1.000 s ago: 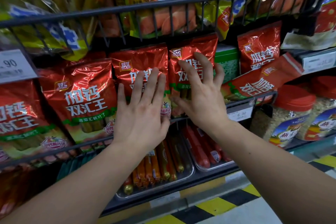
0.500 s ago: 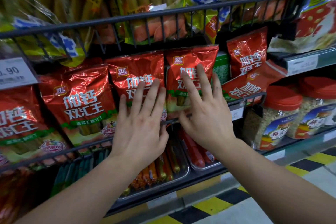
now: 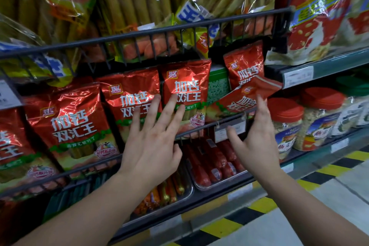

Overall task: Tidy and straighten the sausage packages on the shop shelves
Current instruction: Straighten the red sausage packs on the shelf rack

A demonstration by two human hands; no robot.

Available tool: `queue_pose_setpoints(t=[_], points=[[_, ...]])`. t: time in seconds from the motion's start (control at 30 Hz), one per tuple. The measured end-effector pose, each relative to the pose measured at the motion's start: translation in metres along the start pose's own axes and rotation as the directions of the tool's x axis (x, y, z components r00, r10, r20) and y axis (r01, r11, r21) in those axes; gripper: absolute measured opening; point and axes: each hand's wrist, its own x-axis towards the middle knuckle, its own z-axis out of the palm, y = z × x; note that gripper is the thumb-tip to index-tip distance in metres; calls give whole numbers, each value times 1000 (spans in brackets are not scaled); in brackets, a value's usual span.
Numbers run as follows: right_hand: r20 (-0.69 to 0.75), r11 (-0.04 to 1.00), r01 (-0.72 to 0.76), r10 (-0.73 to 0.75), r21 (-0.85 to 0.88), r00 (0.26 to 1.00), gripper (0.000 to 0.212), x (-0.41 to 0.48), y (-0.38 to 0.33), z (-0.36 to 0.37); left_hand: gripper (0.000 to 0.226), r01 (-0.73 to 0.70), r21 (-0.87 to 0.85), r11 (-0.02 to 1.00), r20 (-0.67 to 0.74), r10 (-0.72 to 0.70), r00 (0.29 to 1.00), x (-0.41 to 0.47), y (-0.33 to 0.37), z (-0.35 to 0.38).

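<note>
Left grip: fingers straight and fanned, nothing held; I see the fingertips lying over the fronts of two red packs, and I cannot tell whether they press.
Right grip: fingers straight and together, pointing up, nothing held; the longest one reaches the lower edge of the tilted pack.
Tilted pack: red, lies slantwise at the right end of the row, across the lower part of the upright pack behind it.
Centre pack: red, stands upright behind the wire rail, its lower left partly under my left fingertips.
Next pack: just left of the centre one, upright, partly covered by my left grip.
Far-left packs: same red kind, side by side behind the rail.
Green box: set back between the centre pack and the tilted one.
Wire rail: fronts the whole row; a price tag hangs on it, just beside my right thumb.
Trays below: red sausages on the right, orange and gold sausages on the left.
Upper basket: holds yellow sausage bags.
Jars: red-lidded, on the shelf to the right.
Floor: yellow and black stripes.
</note>
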Motion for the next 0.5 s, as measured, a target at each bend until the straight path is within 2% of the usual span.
queue_pose_setpoints(t=[0.1, 0.33, 0.5], points=[[58, 1000, 23, -23, 7, 998, 96, 9, -6, 4, 81, -2, -1, 1000, 24, 2, 1000, 4, -1, 3], [77, 970, 48, -31, -240, 997, 90, 52, -23, 11, 81, -2, 23, 1000, 40, 1, 999, 6, -3, 11], [64, 972, 63, -49, -226, 997, 75, 72, -29, 17, 80, -3, 37, 999, 31, 2, 1000, 8, -3, 14]])
